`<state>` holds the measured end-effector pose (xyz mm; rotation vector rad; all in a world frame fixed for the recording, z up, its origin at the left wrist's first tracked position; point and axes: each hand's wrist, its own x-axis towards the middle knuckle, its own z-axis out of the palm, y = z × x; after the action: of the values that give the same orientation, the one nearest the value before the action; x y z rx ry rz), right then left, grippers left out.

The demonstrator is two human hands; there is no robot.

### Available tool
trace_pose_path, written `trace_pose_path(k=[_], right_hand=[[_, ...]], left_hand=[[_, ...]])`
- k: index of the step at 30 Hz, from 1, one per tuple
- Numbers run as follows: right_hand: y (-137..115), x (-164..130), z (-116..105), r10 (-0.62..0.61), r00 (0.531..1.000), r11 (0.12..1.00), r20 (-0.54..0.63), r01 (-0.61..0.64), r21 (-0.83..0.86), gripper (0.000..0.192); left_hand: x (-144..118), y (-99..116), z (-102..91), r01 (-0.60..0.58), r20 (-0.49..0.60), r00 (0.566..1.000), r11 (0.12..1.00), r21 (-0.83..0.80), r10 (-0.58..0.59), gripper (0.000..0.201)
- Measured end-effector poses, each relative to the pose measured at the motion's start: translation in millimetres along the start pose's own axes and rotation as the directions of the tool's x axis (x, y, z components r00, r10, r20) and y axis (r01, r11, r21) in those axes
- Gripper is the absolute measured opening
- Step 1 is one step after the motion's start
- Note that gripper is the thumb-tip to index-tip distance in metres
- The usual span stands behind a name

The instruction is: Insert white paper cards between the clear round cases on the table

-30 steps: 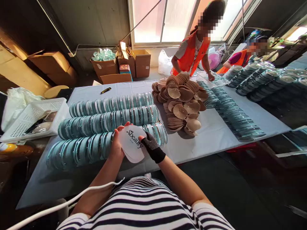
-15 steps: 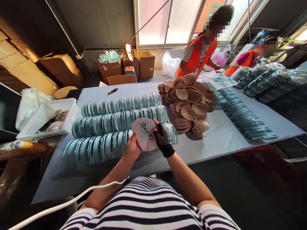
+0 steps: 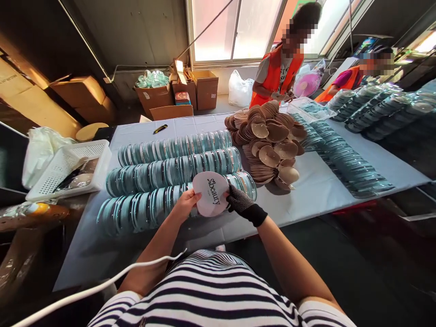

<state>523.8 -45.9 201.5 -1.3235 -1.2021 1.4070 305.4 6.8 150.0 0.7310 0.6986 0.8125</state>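
Compared with half a second earlier, the white card printed "beauty" (image 3: pixel 210 193) has turned: its lettering now runs nearly upright instead of slanting across, and it sits a little lower in the middle of the frame, over the near end of the nearest row of teal-rimmed clear cases (image 3: pixel 177 200). The left hand (image 3: pixel 185 203), bare, pinches the card's left edge, thumb on top, fingers curled beneath. The right hand (image 3: pixel 239 201), in a black dotted glove, has dropped lower and now grips the card's right edge with fingertips bent inward; thumb position cannot be told. Three rows of cases lie side by side on the pale blue table cover (image 3: pixel 306 195), running toward the left of the frame. Right of centre, a heap of tan cups (image 3: pixel 269 141) stands just beyond the card, touching no hand. Further rows of cases (image 3: pixel 340 156) fill the right side. A white perforated basket (image 3: pixel 68 165) sits at the left edge; a yellow-black cutter (image 3: pixel 160 129) lies at the table's far side. Cardboard boxes (image 3: pixel 177 93) stand under the window. A person in an orange vest (image 3: pixel 277 72) works at the upper right, hands together.
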Motion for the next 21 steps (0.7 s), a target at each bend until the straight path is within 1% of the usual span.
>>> trace_pose_path(k=[1, 2, 3, 4, 5, 7, 8, 9, 10, 12, 13, 16, 17, 18, 19, 20, 21], right_hand=[[-6, -7, -2, 0.020, 0.994, 0.999, 0.104, -0.023, 0.025, 0.051], [-13, -13, -4, 0.037, 0.978, 0.997, 0.206, -0.051, 0.065, 0.053], [-19, -17, -6, 0.048, 0.957, 0.991, 0.286, -0.081, 0.105, 0.055], [-24, -19, -8, 0.058, 0.944, 0.985, 0.324, -0.107, 0.135, 0.055], [-26, -19, -10, 0.069, 0.949, 0.981, 0.309, -0.121, 0.151, 0.054], [-24, -15, -14, 0.088, 0.982, 0.979, 0.170, -0.116, 0.165, 0.052], [-20, -13, -16, 0.097, 0.989, 0.979, 0.115, -0.115, 0.169, 0.053], [-16, -11, -18, 0.103, 0.990, 0.977, 0.092, -0.118, 0.176, 0.054], [-11, -10, -20, 0.109, 0.989, 0.974, 0.102, -0.127, 0.188, 0.055], [-3, -9, -26, 0.116, 0.980, 0.967, 0.164, -0.149, 0.206, 0.057], [0, -9, -29, 0.127, 0.978, 0.966, 0.163, -0.159, 0.203, 0.057], [4, -9, -38, 0.165, 0.986, 0.972, 0.024, -0.167, 0.162, 0.049], [4, -10, -40, 0.168, 0.986, 0.974, 0.021, -0.169, 0.153, 0.047], [6, -11, -42, 0.159, 0.985, 0.973, 0.064, -0.168, 0.159, 0.046], [7, -13, -42, 0.136, 0.980, 0.970, 0.146, -0.162, 0.183, 0.048], [10, -14, -42, 0.107, 0.963, 0.962, 0.247, -0.163, 0.220, 0.052], [14, -14, -41, 0.075, 0.945, 0.951, 0.319, -0.164, 0.261, 0.057]], left_hand=[[0, 1, -2.2, 0.019, 0.026, 1.000, 1.000, -0.011, -0.018, 0.037], [0, 1, -3.0, 0.035, 0.051, 0.998, 0.999, -0.033, -0.034, 0.037], [1, 1, -2.2, 0.047, 0.070, 0.997, 0.997, -0.054, -0.043, 0.038], [2, 2, -0.1, 0.046, 0.073, 0.996, 0.997, -0.056, -0.042, 0.039], [4, 2, 3.0, 0.026, 0.057, 0.998, 0.999, -0.031, -0.025, 0.039], [8, 5, 10.0, -0.034, 0.011, 0.999, 0.997, 0.069, 0.033, 0.040], [9, 6, 13.2, -0.045, 0.020, 0.999, 0.993, 0.112, 0.043, 0.041], [10, 8, 16.0, -0.036, 0.055, 0.998, 0.991, 0.132, 0.029, 0.044], [9, 9, 18.4, -0.007, 0.109, 0.994, 0.991, 0.130, -0.007, 0.048], [7, 10, 22.4, 0.067, 0.204, 0.975, 0.990, 0.122, -0.091, 0.057], [6, 10, 24.1, 0.075, 0.210, 0.972, 0.986, 0.149, -0.106, 0.059], [6, 8, 28.2, 0.004, 0.086, 0.996, 0.951, 0.308, -0.032, 0.050], [6, 6, 29.0, 0.001, 0.071, 0.997, 0.949, 0.315, -0.025, 0.050], [7, 3, 29.6, 0.019, 0.093, 0.995, 0.960, 0.280, -0.047, 0.053], [7, 1, 30.0, 0.051, 0.141, 0.987, 0.976, 0.210, -0.082, 0.058], [8, -2, 30.2, 0.095, 0.203, 0.972, 0.987, 0.126, -0.120, 0.063], [10, -5, 30.1, 0.135, 0.254, 0.956, 0.990, 0.050, -0.144, 0.067]])
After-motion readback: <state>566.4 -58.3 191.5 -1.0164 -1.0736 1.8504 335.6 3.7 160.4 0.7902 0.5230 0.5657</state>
